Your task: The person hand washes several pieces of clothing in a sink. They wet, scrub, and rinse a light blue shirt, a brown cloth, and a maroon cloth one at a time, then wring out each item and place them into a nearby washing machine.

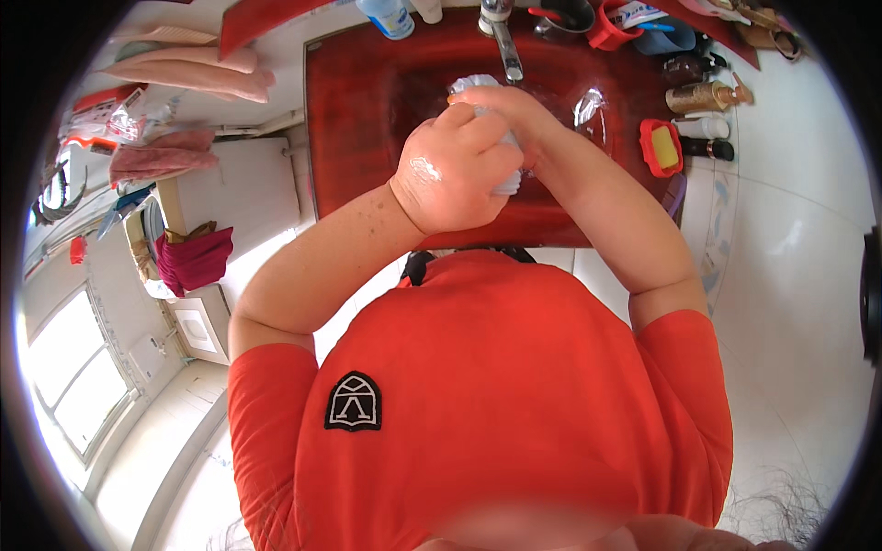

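Over the dark red sink (358,119), both of my hands are closed round a pale grey-white piece with a ribbed or folded surface (476,83); it looks like cloth, but its kind is not plain. My left hand (457,170) is a wet fist across its middle, shiny on the back. Behind it, my right hand (514,110) curls over the upper part, its fingers partly hidden. One ribbed edge shows below the left knuckles, another above the right fingers. Just beyond my hands, a chrome tap (508,55) points down into the sink.
At the right edge lie a red soap dish (649,147) with a yellow block, a brownish pump bottle (695,97) and other bottles. A blue-labelled bottle (390,20), a black cup (571,18) and a red cup (608,32) line the back. Pink towels (197,73) hang at the left.
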Tool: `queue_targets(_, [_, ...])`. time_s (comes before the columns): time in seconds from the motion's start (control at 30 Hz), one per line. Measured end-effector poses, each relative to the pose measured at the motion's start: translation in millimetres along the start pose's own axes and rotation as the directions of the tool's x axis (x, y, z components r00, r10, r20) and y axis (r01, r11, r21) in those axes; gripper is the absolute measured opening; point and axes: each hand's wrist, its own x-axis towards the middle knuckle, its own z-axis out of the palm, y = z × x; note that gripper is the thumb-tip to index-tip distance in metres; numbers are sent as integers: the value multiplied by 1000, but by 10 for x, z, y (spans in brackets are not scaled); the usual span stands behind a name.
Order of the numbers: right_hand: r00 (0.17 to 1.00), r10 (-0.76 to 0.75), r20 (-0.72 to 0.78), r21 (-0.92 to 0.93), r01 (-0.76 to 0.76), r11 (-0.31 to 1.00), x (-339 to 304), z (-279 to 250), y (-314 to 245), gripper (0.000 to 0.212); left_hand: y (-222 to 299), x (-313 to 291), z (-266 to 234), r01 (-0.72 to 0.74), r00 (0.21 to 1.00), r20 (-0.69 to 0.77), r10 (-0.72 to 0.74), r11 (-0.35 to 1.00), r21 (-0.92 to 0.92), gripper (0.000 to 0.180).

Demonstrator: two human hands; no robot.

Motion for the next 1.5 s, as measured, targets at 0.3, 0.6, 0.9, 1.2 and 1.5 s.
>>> queue_targets(0.3, [906,-407,116,245,371,896,-160,-94,52,34,-250,-75,-88,326,915,-21,-402,770,-548,71])
queue_targets(0.6, [524,-782,337,-614,752,239,-533,93,-261,21,-223,-257,-187,551,562,618,-550,-308,-776,77])
queue_targets(0.9, [446,-360,819,-572,582,-579,-680,481,-238,40,-199,-485,270,295,725,536,-434,-507,-810,76])
queue_targets(1.2, [64,-880,470,-604,751,-268,-529,584,-193,29,-131,-357,211,-160,650,433,-624,-669,-726,47])
queue_targets(1.5, [653,-687,-318,-42,715,698,-397,657,-1,23,-22,-12,-76,134,523,-143,-840,247,-960,26])
